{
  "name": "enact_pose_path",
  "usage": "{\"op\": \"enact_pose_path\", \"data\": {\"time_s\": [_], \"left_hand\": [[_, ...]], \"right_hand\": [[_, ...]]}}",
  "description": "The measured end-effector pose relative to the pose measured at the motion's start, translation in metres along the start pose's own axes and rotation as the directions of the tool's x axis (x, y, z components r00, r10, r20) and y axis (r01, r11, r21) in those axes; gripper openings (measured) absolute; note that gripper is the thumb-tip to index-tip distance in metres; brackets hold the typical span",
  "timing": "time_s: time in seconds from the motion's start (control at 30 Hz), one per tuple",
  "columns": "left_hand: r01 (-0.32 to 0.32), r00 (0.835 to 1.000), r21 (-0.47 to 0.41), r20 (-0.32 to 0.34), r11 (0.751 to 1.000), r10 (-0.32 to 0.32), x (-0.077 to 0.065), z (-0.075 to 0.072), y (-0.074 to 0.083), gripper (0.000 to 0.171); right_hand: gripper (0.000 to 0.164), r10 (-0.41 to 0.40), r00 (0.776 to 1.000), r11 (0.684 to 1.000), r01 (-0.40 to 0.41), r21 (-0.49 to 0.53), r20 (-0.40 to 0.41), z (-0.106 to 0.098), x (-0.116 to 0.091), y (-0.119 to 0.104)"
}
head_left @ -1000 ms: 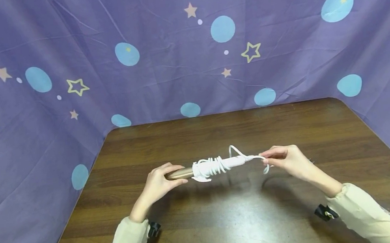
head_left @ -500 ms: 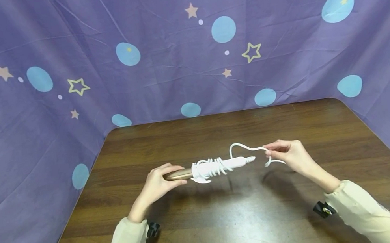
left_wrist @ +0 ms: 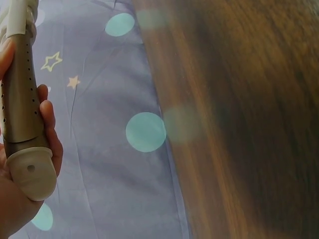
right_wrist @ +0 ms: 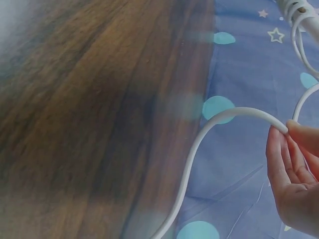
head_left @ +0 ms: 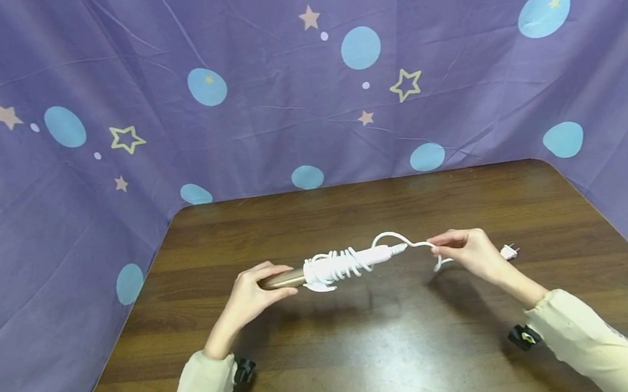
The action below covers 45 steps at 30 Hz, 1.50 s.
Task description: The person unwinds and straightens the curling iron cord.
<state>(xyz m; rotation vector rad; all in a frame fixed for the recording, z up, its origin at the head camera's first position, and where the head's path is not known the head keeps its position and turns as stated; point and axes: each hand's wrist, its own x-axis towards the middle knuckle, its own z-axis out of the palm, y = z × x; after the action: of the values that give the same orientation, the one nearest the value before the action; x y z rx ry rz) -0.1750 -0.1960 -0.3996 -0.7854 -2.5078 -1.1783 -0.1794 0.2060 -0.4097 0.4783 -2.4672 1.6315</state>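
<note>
In the head view my left hand [head_left: 251, 298] grips the gold barrel [head_left: 288, 279] of a curling iron [head_left: 379, 255]. The iron lies sideways above the table, its white handle pointing right. Several turns of white cord [head_left: 350, 264] are wound round the handle. The left wrist view shows small holes along the barrel and a cream end cap [left_wrist: 34, 174] by my palm. My right hand [head_left: 474, 256] pinches the loose cord [right_wrist: 192, 154] between thumb and fingers, right of the handle's end. Past that wrist hangs the white plug [head_left: 508, 252], its prongs facing right.
A brown wooden table [head_left: 331, 360] spreads beneath both hands. A purple curtain [head_left: 258, 99] with stars and blue dots surrounds its back and sides. Dark wrist devices show below both cream sleeves [head_left: 587, 333].
My right hand has drawn the cord slightly up and right, leaving a wider arc above the handle's end. The plug has come into sight beyond that wrist. The left hand keeps its grip.
</note>
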Motion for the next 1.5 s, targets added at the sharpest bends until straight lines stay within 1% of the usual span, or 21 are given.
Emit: {"op": "enact_pose_path", "data": {"time_s": [0.1, 0.2, 0.3, 0.4, 0.47, 0.53, 0.6, 0.63, 0.73, 0.83, 0.87, 0.97, 1.13, 1.27, 1.4, 1.5], "left_hand": [[0.011, 1.0, -0.002, -0.011, 1.0, -0.011, 0.0, 0.0, -0.001, 0.035], [0.034, 0.999, 0.016, -0.035, 0.999, -0.033, -0.001, 0.001, -0.002, 0.036], [0.063, 0.996, 0.035, -0.068, 0.997, -0.06, -0.001, 0.0, 0.0, 0.037], [0.081, 0.993, 0.04, -0.083, 0.996, -0.078, 0.001, -0.002, 0.002, 0.036], [0.077, 0.993, 0.034, -0.088, 0.996, -0.074, 0.001, -0.002, 0.003, 0.035], [0.06, 0.994, 0.021, -0.095, 0.998, -0.058, 0.001, -0.003, 0.001, 0.034], [0.043, 0.993, 0.013, -0.109, 0.999, -0.041, 0.001, -0.003, -0.002, 0.034], [0.043, 0.993, 0.009, -0.111, 0.999, -0.041, 0.001, -0.004, 0.001, 0.034], [0.037, 0.992, 0.026, -0.123, 0.999, -0.033, 0.001, -0.003, -0.002, 0.036], [0.042, 0.991, 0.048, -0.126, 0.998, -0.035, 0.001, -0.004, -0.002, 0.037], [0.033, 0.991, 0.055, -0.129, 0.998, -0.026, 0.0, -0.003, -0.007, 0.037], [0.039, 0.991, 0.078, -0.131, 0.996, -0.028, 0.0, -0.002, -0.008, 0.038], [0.056, 0.992, 0.146, -0.125, 0.988, -0.037, -0.001, -0.001, -0.008, 0.038], [0.058, 0.993, 0.176, -0.108, 0.983, -0.039, -0.001, 0.0, -0.007, 0.038], [0.053, 0.996, 0.184, -0.082, 0.981, -0.039, -0.001, 0.0, -0.007, 0.038], [0.043, 0.997, 0.186, -0.066, 0.982, -0.031, -0.001, 0.0, -0.006, 0.037]], "right_hand": [[0.019, -0.009, 0.999, 0.999, 0.011, -0.033, 0.035, -0.001, -0.001, 0.004], [0.017, -0.028, 0.997, 0.997, 0.033, -0.07, 0.073, -0.001, -0.002, 0.009], [0.015, -0.05, 0.993, 0.992, 0.062, -0.107, 0.107, -0.001, -0.004, 0.011], [0.013, -0.073, 0.989, 0.985, 0.091, -0.144, 0.127, -0.001, -0.005, 0.011], [0.013, -0.093, 0.986, 0.98, 0.115, -0.163, 0.136, -0.001, -0.006, 0.011], [0.013, -0.103, 0.985, 0.976, 0.127, -0.175, 0.14, -0.001, -0.007, 0.012], [0.013, -0.117, 0.982, 0.974, 0.142, -0.174, 0.148, -0.001, -0.007, 0.013], [0.014, -0.128, 0.98, 0.973, 0.154, -0.173, 0.151, -0.001, -0.008, 0.013], [0.014, -0.151, 0.975, 0.967, 0.18, -0.18, 0.16, -0.001, -0.01, 0.001], [0.014, -0.182, 0.969, 0.961, 0.211, -0.176, 0.17, -0.001, -0.011, -0.002], [0.013, -0.189, 0.967, 0.96, 0.219, -0.175, 0.173, -0.002, -0.011, -0.002], [0.013, -0.212, 0.961, 0.96, 0.239, -0.147, 0.181, -0.003, -0.011, 0.009], [0.014, -0.248, 0.952, 0.959, 0.268, -0.094, 0.182, -0.007, -0.01, 0.003], [0.015, -0.273, 0.947, 0.957, 0.285, -0.053, 0.168, -0.01, -0.009, -0.004], [0.016, -0.295, 0.945, 0.952, 0.304, -0.041, 0.142, -0.013, -0.006, -0.011], [0.016, -0.299, 0.949, 0.952, 0.304, -0.044, 0.105, -0.016, -0.005, -0.016]]}}
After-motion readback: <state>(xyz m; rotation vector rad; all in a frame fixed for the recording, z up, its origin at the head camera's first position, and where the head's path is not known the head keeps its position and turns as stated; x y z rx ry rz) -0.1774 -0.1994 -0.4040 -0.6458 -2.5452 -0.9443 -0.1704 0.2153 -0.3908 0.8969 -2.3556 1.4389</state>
